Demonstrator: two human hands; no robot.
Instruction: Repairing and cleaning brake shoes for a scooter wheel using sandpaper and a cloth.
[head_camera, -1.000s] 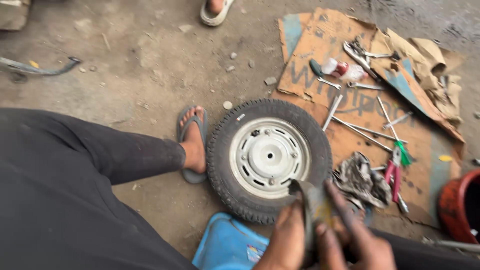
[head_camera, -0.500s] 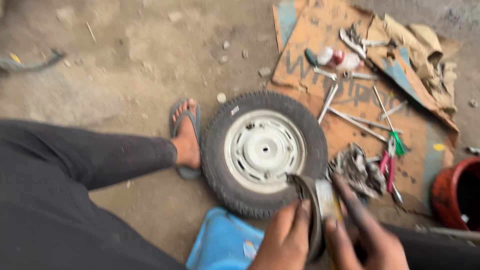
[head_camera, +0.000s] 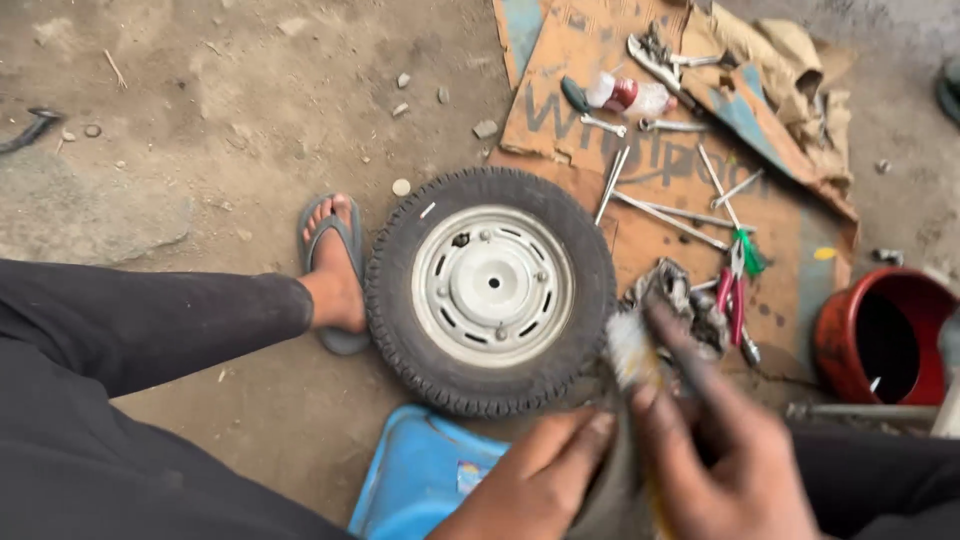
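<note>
A small black tyre (head_camera: 395, 300) on a white steel rim (head_camera: 490, 285) lies flat on the dirt in front of me. At the bottom edge, my left hand (head_camera: 540, 480) grips a dark grey rubber piece (head_camera: 610, 490) from the left. My right hand (head_camera: 720, 450) is closed on a pale, motion-blurred tool (head_camera: 630, 350) that sticks up over that piece, close to the tyre's lower right edge. What kind of tool it is cannot be made out. My sandalled foot (head_camera: 335, 270) rests against the tyre's left side.
A sheet of cardboard (head_camera: 790, 250) at the right carries several spanners (head_camera: 660, 215), red-handled pliers (head_camera: 735, 285), a dirty rag (head_camera: 690, 300) and a small bottle (head_camera: 625, 95). A red bucket (head_camera: 835, 340) stands at far right. A blue plastic seat (head_camera: 420, 480) lies below the tyre.
Both hands stay together on the rubber piece at the bottom. The pale tool in my right hand has moved and now blurs upward beside the tyre. The wheel has not moved.
</note>
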